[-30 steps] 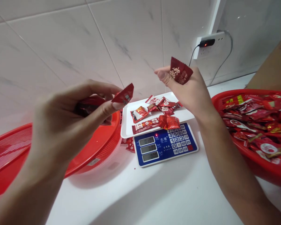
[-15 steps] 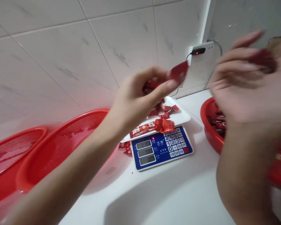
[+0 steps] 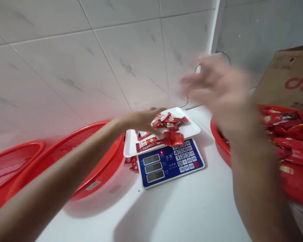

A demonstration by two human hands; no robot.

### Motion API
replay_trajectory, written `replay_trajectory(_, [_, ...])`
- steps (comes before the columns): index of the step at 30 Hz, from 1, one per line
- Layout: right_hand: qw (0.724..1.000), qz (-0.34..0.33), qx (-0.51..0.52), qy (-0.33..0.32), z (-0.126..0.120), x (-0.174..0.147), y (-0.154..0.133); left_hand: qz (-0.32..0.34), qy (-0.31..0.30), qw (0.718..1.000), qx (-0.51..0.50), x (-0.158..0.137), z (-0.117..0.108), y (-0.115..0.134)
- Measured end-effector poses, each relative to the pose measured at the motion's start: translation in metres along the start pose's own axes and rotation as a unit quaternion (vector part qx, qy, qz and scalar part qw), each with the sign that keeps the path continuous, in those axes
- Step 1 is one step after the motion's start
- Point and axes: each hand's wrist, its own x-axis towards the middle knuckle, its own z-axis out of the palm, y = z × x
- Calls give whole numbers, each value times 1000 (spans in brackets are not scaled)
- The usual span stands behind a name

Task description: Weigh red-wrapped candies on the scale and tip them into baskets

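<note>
Over tray [image 3: 192, 129] of packets [image 3: 172, 126], left hand [image 3: 142, 121], right hand [image 3: 218, 87] blurred

1. Right hand [image 3: 217, 84]: heavy motion blur, finger pose and contents unreadable.
2. Left hand [image 3: 138, 121]: fingers partly out of sight, contents can't be told; it covers part of the tray [image 3: 191, 130] and some packets [image 3: 172, 126].
3. Scale displays [image 3: 152, 159]: digits too faint to read reliably.
4. Carton [image 3: 274, 80]: cut by right edge, lettering runs off.
5. Right basket [image 3: 219, 148]: partly behind right forearm [image 3: 255, 174], cut by right edge.
6. Far-left basket [image 3: 36, 144]: cut by left edge.
</note>
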Motion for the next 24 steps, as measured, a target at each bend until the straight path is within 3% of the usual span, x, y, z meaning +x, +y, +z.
replay_trajectory(2, [990, 15, -51, -128, 6, 4, -6, -80, -76, 993, 30, -9, 10, -40])
replay_trajectory(4, [951, 62, -146, -266, 21, 21, -7, -109, -116, 987, 33, -13, 19, -62])
replay_trajectory(6, [899, 108, -204, -372, 38, 43, 0, -109, -121, 986, 32, -10, 24, -68])
replay_trajectory(10, [842, 171, -165, -484, 58, 76, 27, -117, -148, 982, 18, 13, 19, -60])
replay_trajectory(13, [824, 177, -149, -518, 68, 89, 40, -131, -184, 974, 8, 41, 10, -51])
replay_trajectory(16, [828, 144, -142, -523, 76, 99, 45, -144, -211, 967, 4, 68, 5, -44])
replay_trajectory(20, [873, 121, -60, -468, 79, 98, 46, -123, -213, 969, -30, 79, 3, -42])
replay_trajectory(24, [922, 123, -6, -366, 83, 74, 44, -80, -140, 984, -72, 59, 13, -39])
